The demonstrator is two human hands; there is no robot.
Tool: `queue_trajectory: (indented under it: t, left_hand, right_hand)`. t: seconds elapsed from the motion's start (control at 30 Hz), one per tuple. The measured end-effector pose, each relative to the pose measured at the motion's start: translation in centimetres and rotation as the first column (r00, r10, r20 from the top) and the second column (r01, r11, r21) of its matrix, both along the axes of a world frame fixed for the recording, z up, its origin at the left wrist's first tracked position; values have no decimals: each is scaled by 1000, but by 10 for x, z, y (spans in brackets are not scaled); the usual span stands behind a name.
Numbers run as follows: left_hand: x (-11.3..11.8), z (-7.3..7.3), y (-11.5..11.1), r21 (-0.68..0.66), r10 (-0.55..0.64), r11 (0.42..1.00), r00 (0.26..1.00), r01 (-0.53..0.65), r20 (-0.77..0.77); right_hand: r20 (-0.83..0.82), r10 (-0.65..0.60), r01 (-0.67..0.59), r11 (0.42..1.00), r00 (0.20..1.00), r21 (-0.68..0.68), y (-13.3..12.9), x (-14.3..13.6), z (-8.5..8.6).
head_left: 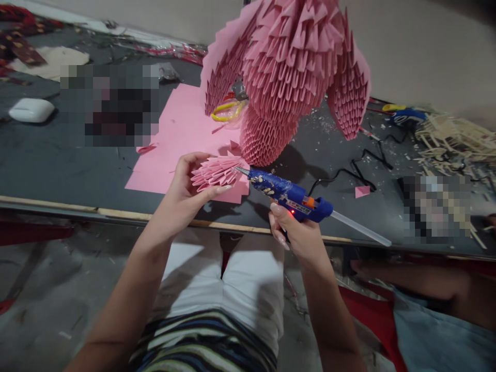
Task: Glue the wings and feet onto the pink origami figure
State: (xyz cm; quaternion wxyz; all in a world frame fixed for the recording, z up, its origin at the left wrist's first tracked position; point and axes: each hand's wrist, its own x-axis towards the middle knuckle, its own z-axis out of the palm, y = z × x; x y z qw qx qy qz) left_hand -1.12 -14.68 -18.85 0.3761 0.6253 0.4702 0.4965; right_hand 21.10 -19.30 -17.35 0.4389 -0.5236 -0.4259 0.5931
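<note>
Right grip (298, 235): glue gun (277, 187), stick (362, 229) partly inside. Left grip (182, 194): paper piece (215, 172).

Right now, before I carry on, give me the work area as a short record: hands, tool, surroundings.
Left hand: holds a small, spiky piece of pink folded paper
Right hand: grips a blue plastic glue gun by its handle
Metal nozzle: at the piece's right end; contact unclear
Indicator: small red light, lit
Glue: translucent white stick protruding from the gun's rear
Beyond hands: large pink folded-paper sculpture
Beneath left hand: flat pink paper sheets on dark tabletop
Beyond stick: small pink paper scrap
</note>
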Motion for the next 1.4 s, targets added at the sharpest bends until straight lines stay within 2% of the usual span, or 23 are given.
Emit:
queue_trajectory:
  t: [0.3,0.53,1.07,1.4]
  left_hand:
    - [-3,-3,3,13,-27,1000,998,27,48]
    - [-2,-4,4,22,-31,999,998,30,62]
    - [-4,-8,5,12,-31,999,997,30,74]
    - [0,-7,1,-52,-14,998,988,22,151]
  right_hand:
    - [-18,-38,38,999,999,18,2,0,0]
    - [-8,-66,66,998,998,-17,-1,0,-2]
    - [38,72,-74,996,997,58,1,2,3]
    - [-1,-28,28,997,1000,79,0,1,-6]
